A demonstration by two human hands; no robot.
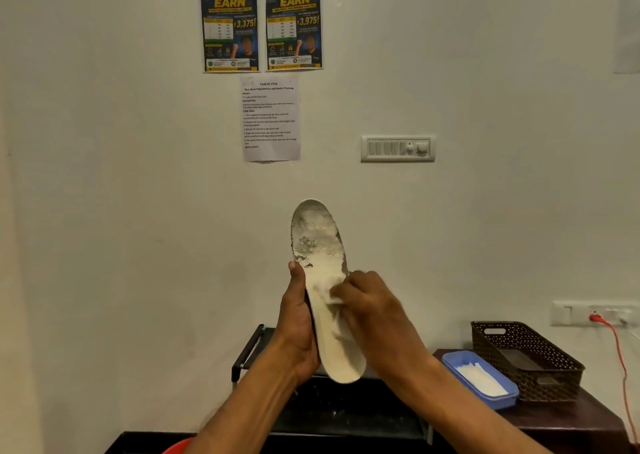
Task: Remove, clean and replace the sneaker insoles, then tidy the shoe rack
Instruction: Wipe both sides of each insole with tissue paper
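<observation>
Head view: left hand (298,329) grips upright insole (320,280); right hand (374,309) presses cloth (334,292) on it.
Blue tray (509,396) holds white wipes (479,379); brown basket (554,381) beside it.

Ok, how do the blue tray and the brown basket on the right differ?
The blue tray is shallow with solid walls; the brown basket is deeper, with perforated woven-look walls and handle cutouts. The tray holds white material, seemingly wipes or cloth; the basket's contents are unclear. The tray sits nearer the person, the basket toward the wall. Both are rectangular and rest on the dark table.
</observation>
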